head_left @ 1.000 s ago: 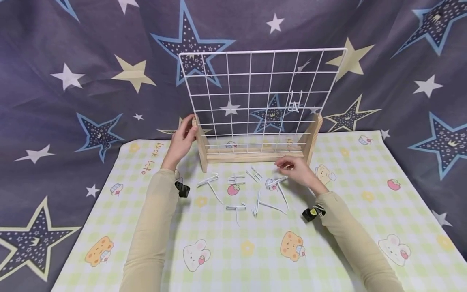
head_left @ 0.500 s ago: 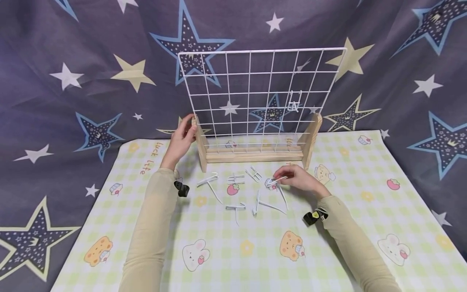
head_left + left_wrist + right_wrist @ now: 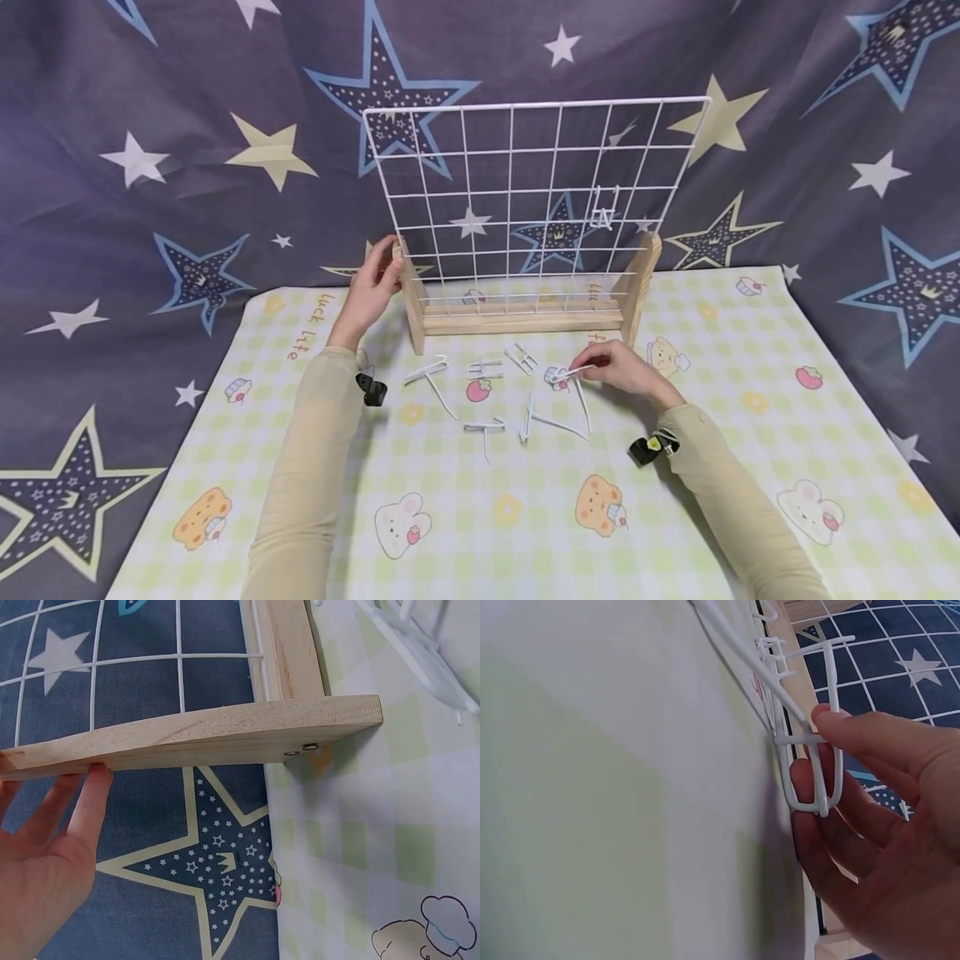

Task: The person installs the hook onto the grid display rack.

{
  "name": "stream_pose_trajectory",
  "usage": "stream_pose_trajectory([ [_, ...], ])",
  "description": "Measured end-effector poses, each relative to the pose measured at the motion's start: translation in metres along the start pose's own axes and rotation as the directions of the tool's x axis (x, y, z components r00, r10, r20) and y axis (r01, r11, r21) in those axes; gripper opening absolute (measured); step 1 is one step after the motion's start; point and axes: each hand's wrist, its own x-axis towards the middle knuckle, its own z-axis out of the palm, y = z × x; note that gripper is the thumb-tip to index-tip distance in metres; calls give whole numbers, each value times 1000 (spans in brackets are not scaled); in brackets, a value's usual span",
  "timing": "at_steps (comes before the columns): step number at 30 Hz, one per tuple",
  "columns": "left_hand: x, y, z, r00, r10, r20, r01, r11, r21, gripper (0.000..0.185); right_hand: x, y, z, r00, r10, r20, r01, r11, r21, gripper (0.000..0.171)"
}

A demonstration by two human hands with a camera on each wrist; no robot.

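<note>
Stand (image 3: 522, 322) carries a grid (image 3: 511, 151) and hung hook (image 3: 602, 211). Your left hand (image 3: 371, 292) grips the stand; your right hand (image 3: 620, 368) pinches another hook (image 3: 799, 739).

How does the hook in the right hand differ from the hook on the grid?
The held hook is pinched by the right hand; no hand touches the hung hook. The held hook is low, near the tablecloth; the hung hook is higher, on the grid. Both are white.
</note>
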Motion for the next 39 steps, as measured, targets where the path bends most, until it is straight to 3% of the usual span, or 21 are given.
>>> stream_pose_trajectory([
  [9,0,1,1,1000,-12,-1,12,1000,11,48,-2,5,-2,1000,10,-28,-10,1000,14,15],
  [16,0,1,1,1000,-10,0,10,1000,14,48,2,33,-3,998,-12,-68,13,1000,7,16],
  [22,0,1,0,1000,-11,3,11,1000,28,48,2,41,-3,993,-53,-107,58,997,49,16],
  [26,3,-4,-1,1000,-4,11,4,999,38,48,2,43,-1,989,-51,-139,63,995,81,17],
  [31,11,-24,-2,1000,-11,9,10,1000,17,50,5,42,2,986,-37,-162,51,995,84,17],
  [34,15,-35,-2,1000,-8,-3,8,1000,20,50,7,41,3,986,2,-168,13,996,90,18],
  [39,16,-37,-2,1000,0,-10,0,1000,19,50,10,28,2,981,67,-181,-52,995,87,20],
])
